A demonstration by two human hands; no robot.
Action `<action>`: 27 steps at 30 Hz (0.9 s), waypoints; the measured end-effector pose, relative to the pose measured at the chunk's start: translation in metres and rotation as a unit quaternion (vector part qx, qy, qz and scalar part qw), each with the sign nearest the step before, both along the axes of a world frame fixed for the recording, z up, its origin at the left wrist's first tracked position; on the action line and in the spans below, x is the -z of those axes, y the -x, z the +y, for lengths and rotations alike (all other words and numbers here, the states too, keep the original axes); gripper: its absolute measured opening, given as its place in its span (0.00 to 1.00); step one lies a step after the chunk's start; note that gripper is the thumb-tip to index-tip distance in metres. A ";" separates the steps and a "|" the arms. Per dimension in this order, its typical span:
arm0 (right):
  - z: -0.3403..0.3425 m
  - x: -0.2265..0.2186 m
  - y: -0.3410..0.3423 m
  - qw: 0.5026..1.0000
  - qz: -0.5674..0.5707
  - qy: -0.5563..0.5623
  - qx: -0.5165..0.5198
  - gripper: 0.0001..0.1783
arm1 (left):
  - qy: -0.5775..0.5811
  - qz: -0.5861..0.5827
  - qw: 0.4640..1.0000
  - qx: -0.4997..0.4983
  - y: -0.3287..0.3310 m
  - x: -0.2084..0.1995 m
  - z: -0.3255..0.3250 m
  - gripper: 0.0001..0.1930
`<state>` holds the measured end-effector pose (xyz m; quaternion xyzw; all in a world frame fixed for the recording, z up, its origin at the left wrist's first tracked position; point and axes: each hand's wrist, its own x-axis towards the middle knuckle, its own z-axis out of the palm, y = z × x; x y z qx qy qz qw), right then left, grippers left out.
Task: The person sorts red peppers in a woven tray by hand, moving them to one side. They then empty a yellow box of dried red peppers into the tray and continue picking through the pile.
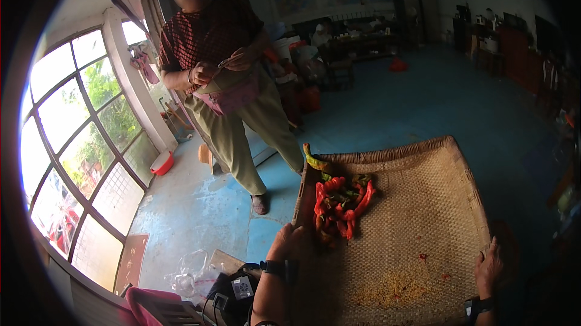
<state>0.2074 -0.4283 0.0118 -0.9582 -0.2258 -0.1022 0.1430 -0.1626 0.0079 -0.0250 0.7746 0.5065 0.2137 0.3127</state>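
Woven tray (423, 205) lies at about four o'clock from the middle of our view, a broad, shallow square with a raised, bound rim. Whether anything props it from below, we cannot tell.

Taking the tray's centre as our dial, red peppers (353, 220) sit heaped at ten o'clock, with a yellow-green pepper (315, 160) beyond them by the corner. Pale seeds (387, 290) are scattered at six.

Our left hand (287, 242) is at nine o'clock, fingers curled in on the rim; our right hand (488, 268) is at four, closed along the opposite edge with its thumb set apart from the fingers. The undersides of both grips are hidden from us.

We judge the tray light for its breadth, stiff at the rim and a little springy across the weave. The rim midway along opposite sides seems the best hold; the loose seeds could slide if it tips, and the peppers look soft enough to bruise.

Farther out, toward ten o'clock, a person (209, 35) stands on the blue floor (351, 114), hands together. Toward half past nine are a red basin (162, 164) and a paned window (85, 114).
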 end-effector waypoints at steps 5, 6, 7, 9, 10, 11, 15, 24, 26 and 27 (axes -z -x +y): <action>-0.006 0.017 -0.010 1.000 -0.024 -0.007 -0.004 0.39 | 0.081 -0.021 0.996 0.008 -0.003 -0.006 -0.002 0.25; -0.006 0.018 -0.011 1.000 -0.030 -0.009 -0.005 0.39 | 0.080 -0.021 0.997 0.008 -0.002 -0.005 -0.001 0.25; -0.007 0.019 -0.012 0.999 -0.030 -0.009 -0.005 0.39 | 0.063 -0.007 0.998 0.006 -0.001 -0.004 -0.001 0.25; -0.007 0.019 -0.012 1.000 -0.020 0.003 0.001 0.39 | 0.047 0.007 0.999 0.004 -0.001 -0.006 -0.001 0.25; -0.006 0.018 -0.012 1.000 -0.020 0.003 0.000 0.39 | 0.044 0.001 0.999 0.009 -0.001 -0.006 -0.002 0.25; -0.005 0.017 -0.011 1.000 -0.012 0.005 0.008 0.39 | 0.041 -0.005 0.999 0.013 -0.001 -0.007 -0.003 0.25; -0.007 0.021 -0.013 1.000 -0.016 0.008 0.013 0.39 | 0.023 -0.017 1.000 0.009 0.000 -0.004 -0.003 0.19; -0.004 0.011 -0.008 1.000 0.008 0.004 0.004 0.38 | 0.039 -0.008 0.999 0.019 -0.001 -0.005 0.001 0.25; -0.006 0.017 -0.012 1.000 0.006 -0.002 0.004 0.38 | 0.036 -0.006 0.999 0.021 -0.001 -0.008 -0.001 0.25; -0.007 0.020 -0.013 1.000 0.004 -0.010 0.003 0.38 | 0.036 -0.005 0.999 0.023 -0.002 -0.011 -0.003 0.25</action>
